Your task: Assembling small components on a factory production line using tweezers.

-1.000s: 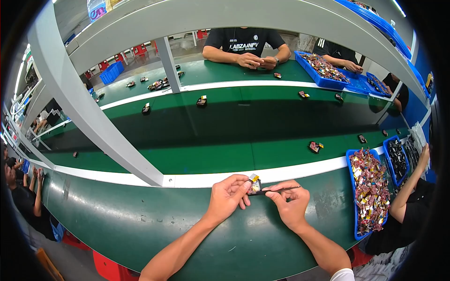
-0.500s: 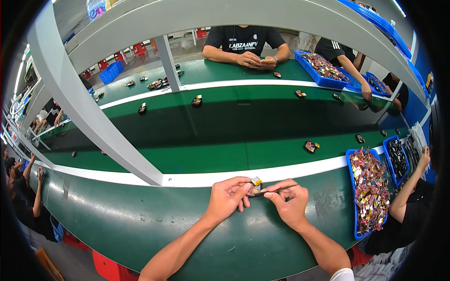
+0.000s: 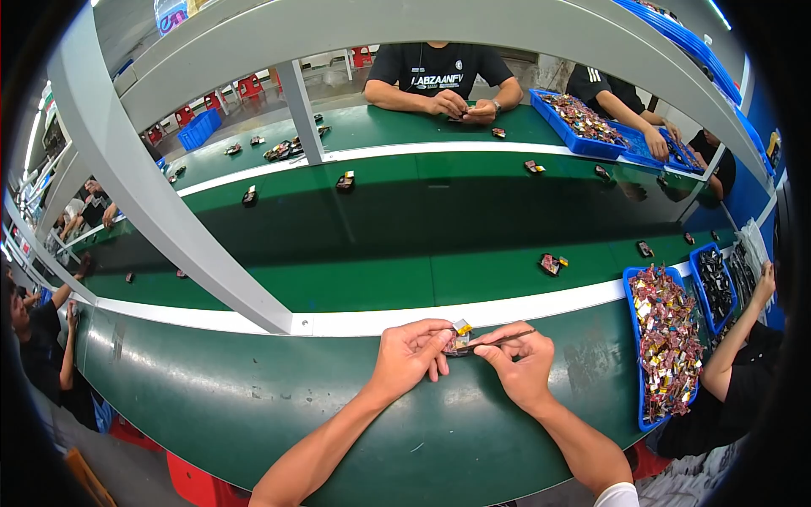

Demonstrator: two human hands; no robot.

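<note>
Near the front of the green work surface (image 3: 363, 439), my left hand (image 3: 405, 359) grips a small black-cased electronic unit (image 3: 457, 346) between thumb and fingers. Reddish circuitry shows inside it, and a silver-and-yellow piece (image 3: 462, 327) sticks up at its top. My right hand (image 3: 525, 365) is closed round a thin dark tweezers-like tool (image 3: 508, 337). The tool slants down to the left, its tip at the unit's right side. Fingers cover part of the unit, so exactly what the tip touches cannot be made out.
A blue tray (image 3: 634, 355) heaped with red-and-yellow circuit parts stands to my right, beside a smaller blue tray (image 3: 700, 275) of black pieces. Beyond the white rail (image 3: 363, 324), a green conveyor (image 3: 380, 283) carries several units. A grey post (image 3: 160, 186) rises at left. Co-workers sit around.
Units on the conveyor have shifted slightly left. The co-worker at far right has drawn an arm back from the belt to the blue trays. My hands stay almost still.
</note>
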